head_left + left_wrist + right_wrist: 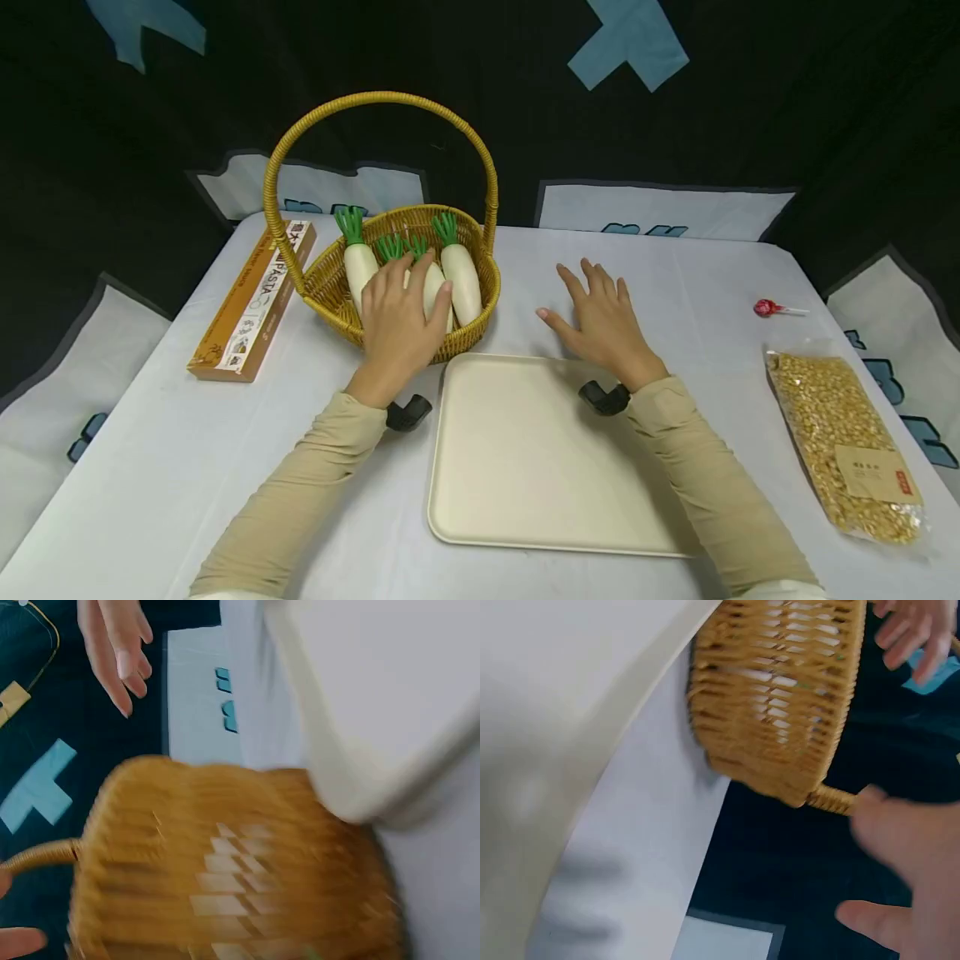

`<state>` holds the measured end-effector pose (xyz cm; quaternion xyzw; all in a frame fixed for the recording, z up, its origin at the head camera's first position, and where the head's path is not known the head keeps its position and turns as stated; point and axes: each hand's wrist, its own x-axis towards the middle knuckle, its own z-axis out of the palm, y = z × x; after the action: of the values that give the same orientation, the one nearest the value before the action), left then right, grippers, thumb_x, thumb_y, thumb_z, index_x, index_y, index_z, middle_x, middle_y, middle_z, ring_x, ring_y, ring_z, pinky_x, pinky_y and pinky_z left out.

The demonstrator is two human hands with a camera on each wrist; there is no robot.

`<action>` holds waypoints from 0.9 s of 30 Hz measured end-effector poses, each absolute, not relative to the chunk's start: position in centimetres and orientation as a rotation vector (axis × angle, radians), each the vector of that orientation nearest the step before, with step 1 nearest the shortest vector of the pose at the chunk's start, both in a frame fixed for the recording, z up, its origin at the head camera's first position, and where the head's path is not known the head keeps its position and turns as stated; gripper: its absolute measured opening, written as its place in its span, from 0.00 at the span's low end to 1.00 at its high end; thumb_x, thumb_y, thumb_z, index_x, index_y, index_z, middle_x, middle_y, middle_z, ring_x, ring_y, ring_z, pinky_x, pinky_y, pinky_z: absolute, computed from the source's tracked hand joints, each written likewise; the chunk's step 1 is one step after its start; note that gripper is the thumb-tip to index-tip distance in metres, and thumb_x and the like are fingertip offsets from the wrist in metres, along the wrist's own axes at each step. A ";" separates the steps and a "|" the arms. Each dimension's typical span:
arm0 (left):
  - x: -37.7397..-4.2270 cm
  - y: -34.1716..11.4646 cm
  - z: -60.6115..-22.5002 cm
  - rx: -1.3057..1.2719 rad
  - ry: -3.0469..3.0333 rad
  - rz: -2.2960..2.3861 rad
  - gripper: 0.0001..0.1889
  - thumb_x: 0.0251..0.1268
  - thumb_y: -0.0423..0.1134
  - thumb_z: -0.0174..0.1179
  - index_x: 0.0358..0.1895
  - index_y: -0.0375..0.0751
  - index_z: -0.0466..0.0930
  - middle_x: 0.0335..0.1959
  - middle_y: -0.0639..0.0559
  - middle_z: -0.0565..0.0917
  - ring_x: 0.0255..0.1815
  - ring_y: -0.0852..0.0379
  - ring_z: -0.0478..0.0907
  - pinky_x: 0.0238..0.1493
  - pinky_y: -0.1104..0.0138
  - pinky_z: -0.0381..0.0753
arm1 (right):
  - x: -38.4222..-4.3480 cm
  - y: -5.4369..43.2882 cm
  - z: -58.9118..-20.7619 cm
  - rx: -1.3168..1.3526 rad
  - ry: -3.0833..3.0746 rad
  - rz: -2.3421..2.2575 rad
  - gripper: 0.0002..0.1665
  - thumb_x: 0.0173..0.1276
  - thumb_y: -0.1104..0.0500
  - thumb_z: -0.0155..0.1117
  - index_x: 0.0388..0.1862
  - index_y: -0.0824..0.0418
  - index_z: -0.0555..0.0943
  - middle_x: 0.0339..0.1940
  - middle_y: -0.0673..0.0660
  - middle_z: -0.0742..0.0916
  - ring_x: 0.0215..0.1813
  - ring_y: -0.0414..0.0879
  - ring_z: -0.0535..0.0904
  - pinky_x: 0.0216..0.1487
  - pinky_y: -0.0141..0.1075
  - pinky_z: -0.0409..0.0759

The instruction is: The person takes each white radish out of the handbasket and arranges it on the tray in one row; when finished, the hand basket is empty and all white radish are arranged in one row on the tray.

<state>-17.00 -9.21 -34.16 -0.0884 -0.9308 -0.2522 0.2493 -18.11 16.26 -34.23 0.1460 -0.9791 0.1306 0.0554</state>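
My left hand [401, 321] is over the front of a woven basket [330, 287] with a tall arched handle. Its fingers are spread loosely above the white radishes [461, 283] with green tops inside, partly hiding the middle ones. Whether the fingertips touch a radish cannot be told. My right hand [603, 325] hovers with fingers spread, just past the far edge of a cream tray [540, 467], holding nothing. In the left wrist view the basket [225, 862] is blurred, and the right hand [116, 645] appears beyond it.
A long pasta box [255, 304] lies left of the basket. On the right are a red lollipop [767, 308] and a clear bag of yellow kernels [832, 417]. The white-covered table [300, 467] ends at a dark curtain [420, 50] behind.
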 end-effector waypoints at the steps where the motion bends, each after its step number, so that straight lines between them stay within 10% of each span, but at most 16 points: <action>1: -16.8 -9.8 -34.4 -0.216 -2.458 -0.722 0.24 0.65 0.52 0.43 0.60 0.43 0.69 0.56 0.39 0.72 0.58 0.42 0.66 0.57 0.51 0.59 | -18.0 16.2 -34.1 0.458 -2.941 0.416 0.39 0.64 0.36 0.47 0.69 0.55 0.59 0.68 0.66 0.65 0.69 0.60 0.58 0.66 0.59 0.50; 6: -15.8 -12.9 -35.8 -0.030 -2.173 -0.858 0.15 0.60 0.42 0.52 0.45 0.36 0.76 0.35 0.38 0.75 0.36 0.43 0.67 0.43 0.54 0.61 | -17.5 15.6 -33.9 0.503 -2.801 0.605 0.25 0.65 0.45 0.53 0.55 0.58 0.75 0.43 0.59 0.85 0.44 0.53 0.80 0.46 0.47 0.75; 13: -14.6 -16.0 -38.4 0.249 -2.251 -0.968 0.18 0.56 0.41 0.54 0.48 0.35 0.70 0.34 0.42 0.61 0.32 0.47 0.58 0.36 0.59 0.57 | -17.0 14.1 -34.6 0.422 -2.756 0.775 0.16 0.65 0.52 0.53 0.45 0.60 0.77 0.26 0.57 0.77 0.24 0.46 0.68 0.25 0.34 0.66; 27: -15.9 -16.1 -40.2 0.295 -2.286 -1.503 0.28 0.64 0.52 0.46 0.67 0.55 0.53 0.71 0.41 0.30 0.72 0.43 0.32 0.67 0.44 0.43 | -18.7 9.4 -36.6 0.592 -2.421 1.051 0.19 0.66 0.56 0.52 0.54 0.61 0.72 0.53 0.57 0.75 0.58 0.48 0.69 0.60 0.39 0.68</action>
<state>-15.95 -16.14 -40.20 0.1052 -0.8150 -0.5359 0.1937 -18.69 9.39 -36.61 0.2137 -0.8738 0.3792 0.2167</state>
